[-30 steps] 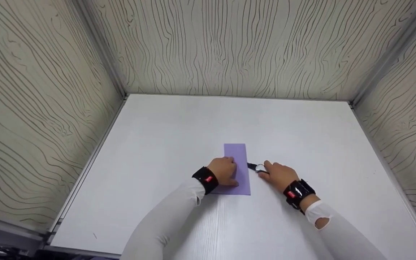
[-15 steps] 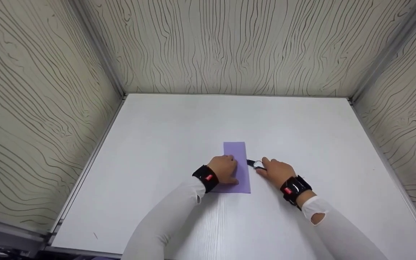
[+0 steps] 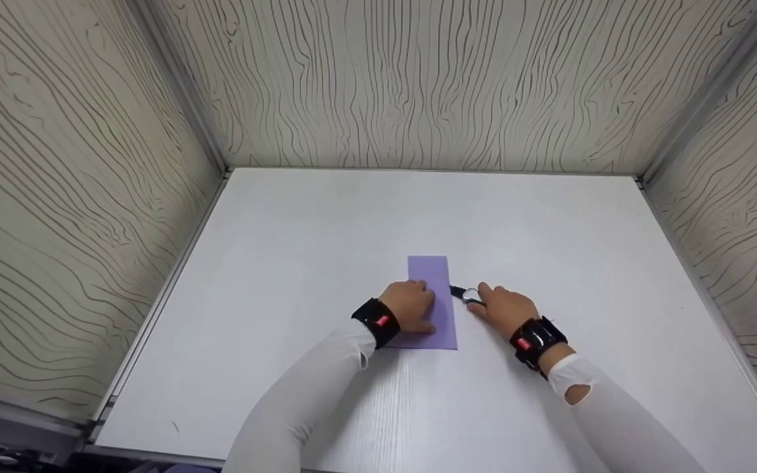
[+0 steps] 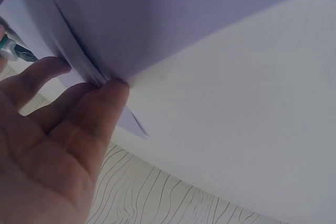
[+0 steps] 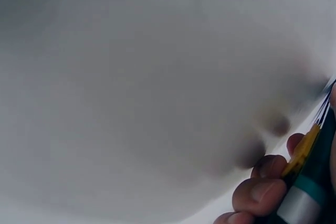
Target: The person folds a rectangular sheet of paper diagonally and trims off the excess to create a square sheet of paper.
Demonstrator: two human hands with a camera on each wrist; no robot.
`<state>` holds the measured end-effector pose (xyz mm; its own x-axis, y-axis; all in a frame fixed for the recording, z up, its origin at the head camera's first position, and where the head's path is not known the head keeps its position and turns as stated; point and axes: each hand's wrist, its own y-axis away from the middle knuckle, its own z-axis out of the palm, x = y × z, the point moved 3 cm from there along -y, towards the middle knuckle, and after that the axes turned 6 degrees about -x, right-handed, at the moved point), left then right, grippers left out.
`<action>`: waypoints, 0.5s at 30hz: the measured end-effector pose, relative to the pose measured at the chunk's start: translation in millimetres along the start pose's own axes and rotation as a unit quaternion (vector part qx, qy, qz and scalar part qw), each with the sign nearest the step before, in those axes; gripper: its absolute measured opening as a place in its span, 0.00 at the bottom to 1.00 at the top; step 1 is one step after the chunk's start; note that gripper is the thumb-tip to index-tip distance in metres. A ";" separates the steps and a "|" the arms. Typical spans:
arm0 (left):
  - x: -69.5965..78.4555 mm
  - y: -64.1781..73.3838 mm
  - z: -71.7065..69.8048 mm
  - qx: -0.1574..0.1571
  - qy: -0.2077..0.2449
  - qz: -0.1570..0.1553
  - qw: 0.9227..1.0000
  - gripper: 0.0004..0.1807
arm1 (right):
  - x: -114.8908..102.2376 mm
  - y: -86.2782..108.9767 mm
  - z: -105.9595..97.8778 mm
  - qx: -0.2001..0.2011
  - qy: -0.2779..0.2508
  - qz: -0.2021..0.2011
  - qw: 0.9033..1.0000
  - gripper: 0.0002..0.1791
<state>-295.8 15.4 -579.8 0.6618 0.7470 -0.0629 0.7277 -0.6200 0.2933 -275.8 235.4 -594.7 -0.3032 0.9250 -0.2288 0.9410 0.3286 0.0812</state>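
A folded purple sheet of paper (image 3: 443, 318) lies lengthwise on the white table. My left hand (image 3: 408, 307) rests on its left part; in the left wrist view the fingertips press on the layered paper (image 4: 194, 3), where a narrow gap shows between layers. To the right of the sheet, my right hand (image 3: 506, 312) grips a utility knife (image 3: 472, 297), its dark blade end pointing left at the sheet's right edge. Dark green handle and yellow slider of the knife (image 5: 310, 188) show in the right wrist view. Whether the blade sits between the layers cannot be told.
The white tabletop (image 3: 299, 230) reaches to wood-patterned panels (image 3: 378, 85) at the back and both sides. Grey metal posts (image 3: 184, 98) stand at the corners. Dark items (image 3: 4, 456) lie below the table's front left corner.
The knife in my right hand has shifted slightly toward the far end of the sheet's right edge. My left hand stays in place on the paper. The head view has tilted a little.
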 end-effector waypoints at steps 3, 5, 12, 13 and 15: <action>0.4 -0.1 -0.5 0.001 0.000 -0.001 1.000 0.36 | 2.4 -1.1 0.1 -0.002 -0.002 0.001 1.000 0.22; 0.2 -0.8 -0.3 0.000 0.000 -0.001 1.000 0.36 | 3.8 -0.4 -0.2 0.000 -0.001 0.000 1.000 0.22; -1.0 -2.2 0.2 -0.003 0.007 -0.003 1.000 0.38 | 0.0 -3.8 -1.7 0.011 -0.002 -0.005 1.000 0.22; -1.0 -1.8 0.4 -0.005 0.010 -0.003 1.000 0.38 | -0.6 -4.4 -1.8 0.012 -0.003 -0.007 1.000 0.22; -0.8 -0.7 0.7 -0.006 0.016 -0.002 1.000 0.38 | -1.5 -4.7 -2.1 0.011 -0.003 -0.007 1.000 0.22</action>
<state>-296.7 15.1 -580.7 0.6529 0.7567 -0.0340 0.7281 -0.6146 0.3036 -280.0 232.8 -592.8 -0.3161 0.9191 -0.2354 0.9395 0.3378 0.0574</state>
